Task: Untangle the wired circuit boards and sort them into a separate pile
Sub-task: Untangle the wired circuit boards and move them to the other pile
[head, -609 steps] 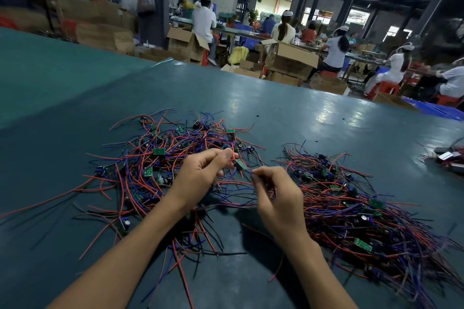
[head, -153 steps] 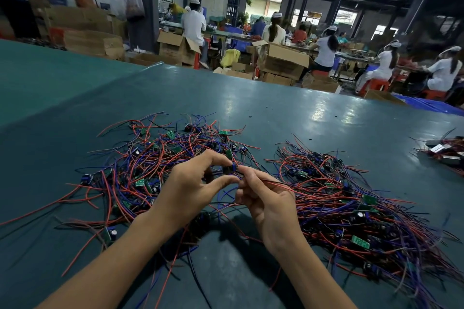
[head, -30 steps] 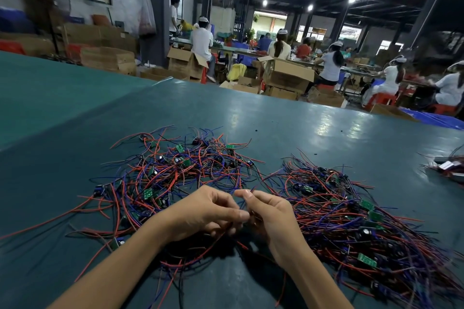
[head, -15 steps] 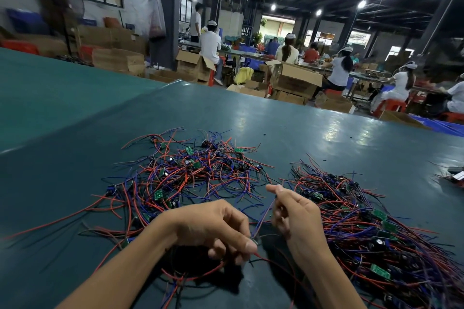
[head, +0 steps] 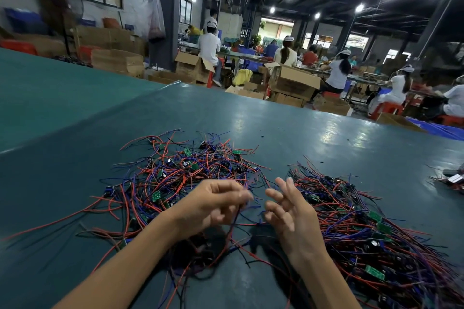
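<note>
The right hand is now spreading its fingers, empty after its earlier pinch. The blurred left hand is pinching a thin dark wire between the left tangle of red-and-blue-wired green circuit boards and the right pile.

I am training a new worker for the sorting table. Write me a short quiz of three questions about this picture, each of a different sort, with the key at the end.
1. True or false: the right hand has its fingers spread, not curled into a fist.
2. What colour are the small circuit boards lying among the wires? A. green B. white C. yellow
3. Short answer: a dark wire runs down from the curled fingers of a motion-blurred hand. Is it the left hand or the right?

Key: 1. true; 2. A; 3. the left.
</note>
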`<state>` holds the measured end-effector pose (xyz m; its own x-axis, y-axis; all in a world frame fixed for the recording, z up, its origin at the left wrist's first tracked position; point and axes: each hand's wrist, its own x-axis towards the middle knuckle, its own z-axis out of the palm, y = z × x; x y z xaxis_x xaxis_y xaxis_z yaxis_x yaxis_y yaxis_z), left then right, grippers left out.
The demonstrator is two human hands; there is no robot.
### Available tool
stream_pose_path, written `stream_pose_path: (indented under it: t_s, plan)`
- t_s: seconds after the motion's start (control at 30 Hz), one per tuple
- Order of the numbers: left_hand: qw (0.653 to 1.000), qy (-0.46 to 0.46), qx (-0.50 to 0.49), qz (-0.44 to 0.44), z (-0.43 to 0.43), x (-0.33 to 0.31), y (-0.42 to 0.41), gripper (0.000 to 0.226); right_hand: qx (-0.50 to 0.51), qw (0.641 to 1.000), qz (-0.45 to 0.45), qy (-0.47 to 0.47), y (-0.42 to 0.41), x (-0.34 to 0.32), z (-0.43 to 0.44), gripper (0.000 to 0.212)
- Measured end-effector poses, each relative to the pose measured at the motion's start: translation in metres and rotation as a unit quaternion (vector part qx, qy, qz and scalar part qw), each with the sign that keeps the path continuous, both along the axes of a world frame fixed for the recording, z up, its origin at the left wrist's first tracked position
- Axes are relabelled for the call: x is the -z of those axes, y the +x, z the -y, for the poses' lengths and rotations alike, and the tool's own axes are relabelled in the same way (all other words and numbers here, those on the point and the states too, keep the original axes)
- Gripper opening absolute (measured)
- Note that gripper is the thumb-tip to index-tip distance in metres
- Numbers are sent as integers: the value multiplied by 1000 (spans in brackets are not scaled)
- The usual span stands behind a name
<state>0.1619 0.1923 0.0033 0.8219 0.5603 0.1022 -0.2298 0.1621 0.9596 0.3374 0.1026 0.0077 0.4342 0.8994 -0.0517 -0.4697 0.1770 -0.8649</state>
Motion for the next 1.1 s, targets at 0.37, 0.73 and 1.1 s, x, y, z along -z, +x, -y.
stream_pose_path:
  t_s: [0.37, 0.73, 1.1]
  plan:
    - [985, 50, -164, -8, -10, 18, 12, 57, -139, 958, 252, 2, -32, 12, 9, 24]
    - [958, 73, -270, -66, -15, 11, 2, 43, -164, 953, 254, 4, -36, 13, 11, 30]
    - [944, -30, -328, -32, -32, 14, -6, 49, -250, 914, 317, 46, -38, 10, 19, 28]
